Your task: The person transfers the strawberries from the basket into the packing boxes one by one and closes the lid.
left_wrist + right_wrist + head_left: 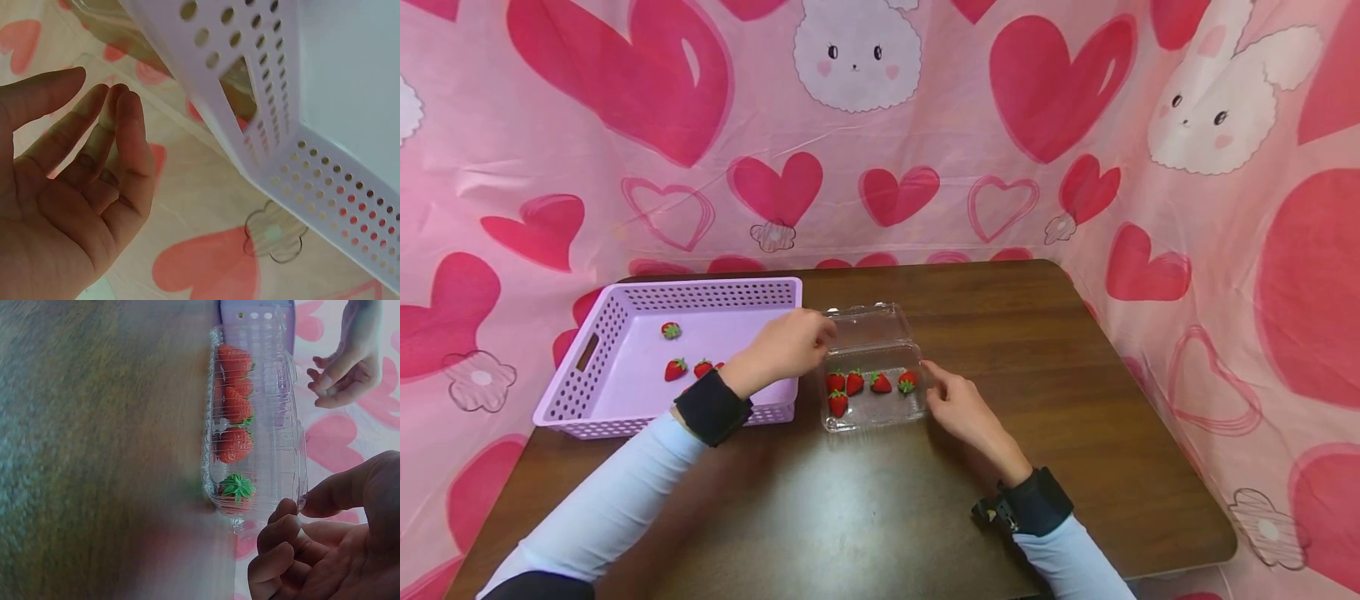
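Note:
A clear plastic clamshell box (880, 417) lies on the table with its lid (868, 327) raised at the back. Several strawberries (880, 382) sit inside it, most of them toward its left. My right hand (964, 408) pinches the box's right rim between thumb and fingertips, as the right wrist view shows near the rim corner. Over the gap between the box and a lilac basket, my left hand (787, 343) hovers with fingers loosely bent and nothing in them. In the left wrist view, that hand's palm (75, 219) shows bare. More strawberries (675, 369) lie in the basket, some partly hidden behind my left arm.
The lilac perforated basket (782, 292) stands at the table's left, its right wall close to the clamshell. Brown wooden tabletop (1022, 350) extends to the right and front. A pink curtain (865, 133) with hearts and rabbits hangs behind and along the sides.

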Available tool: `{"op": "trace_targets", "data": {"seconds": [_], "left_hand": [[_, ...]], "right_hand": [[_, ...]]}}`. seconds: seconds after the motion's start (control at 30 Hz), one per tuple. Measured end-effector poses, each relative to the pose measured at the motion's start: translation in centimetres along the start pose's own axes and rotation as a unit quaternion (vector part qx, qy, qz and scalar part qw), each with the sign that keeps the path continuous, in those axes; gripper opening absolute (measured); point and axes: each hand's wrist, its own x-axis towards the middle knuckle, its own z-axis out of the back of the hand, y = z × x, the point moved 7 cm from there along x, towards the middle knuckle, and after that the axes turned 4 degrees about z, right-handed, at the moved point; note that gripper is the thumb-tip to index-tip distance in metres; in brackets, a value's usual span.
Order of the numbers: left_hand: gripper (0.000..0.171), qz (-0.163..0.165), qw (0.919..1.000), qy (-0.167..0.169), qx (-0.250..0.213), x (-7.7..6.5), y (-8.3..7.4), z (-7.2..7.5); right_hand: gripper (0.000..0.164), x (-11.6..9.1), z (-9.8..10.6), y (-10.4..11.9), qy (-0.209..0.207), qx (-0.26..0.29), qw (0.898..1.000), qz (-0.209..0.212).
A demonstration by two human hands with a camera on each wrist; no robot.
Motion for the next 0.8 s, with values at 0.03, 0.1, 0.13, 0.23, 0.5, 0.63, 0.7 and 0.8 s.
{"op": "trace_targets", "data": {"seconds": [0.03, 0.1, 0.13, 0.23, 0.5, 0.63, 0.7, 0.8], "left_hand": [[0.024, 0.003, 1.0, -0.003, -0.001, 0.0, 0.2, 0.2], [0.025, 0.005, 0.9999, -0.011, -0.004, 0.0, 0.7, 0.6], [0.024, 0.007, 0.9999, -0.014, -0.003, 0.0, 1.0, 0.8], [0.022, 0.016, 0.9996, -0.025, -0.002, -0.1, 1.9, 1.4], [0.02, 0.036, 0.9985, -0.04, 0.011, -0.4, 4.3, 2.5], [0.022, 0.044, 0.998, -0.042, 0.015, -0.4, 5.2, 2.9], [0.022, 0.051, 0.9977, -0.041, 0.015, -0.4, 5.8, 3.0], [0.023, 0.06, 0.9975, -0.037, 0.012, -0.3, 6.5, 3.2]], "right_hand": [[0.055, 0.0, 0.0, 0.0, 0.0, 0.001, 1.0, -0.001], [0.055, 0.0, 0.0, 0.0, -0.001, 0.002, 1.0, -0.002], [0.055, 0.0, 0.0, 0.0, -0.001, 0.003, 1.0, -0.002], [0.055, 0.0, 0.0, 0.1, -0.002, 0.002, 1.0, 0.001], [0.055, 0.1, 0.0, 0.1, -0.004, -0.002, 1.0, 0.005], [0.055, 0.1, -0.1, 0.1, -0.004, -0.004, 1.0, 0.006], [0.055, 0.2, -0.1, 0.1, -0.003, -0.005, 1.0, 0.006], [0.055, 0.1, -0.1, 0.0, -0.003, -0.004, 1.0, 0.002]]}}
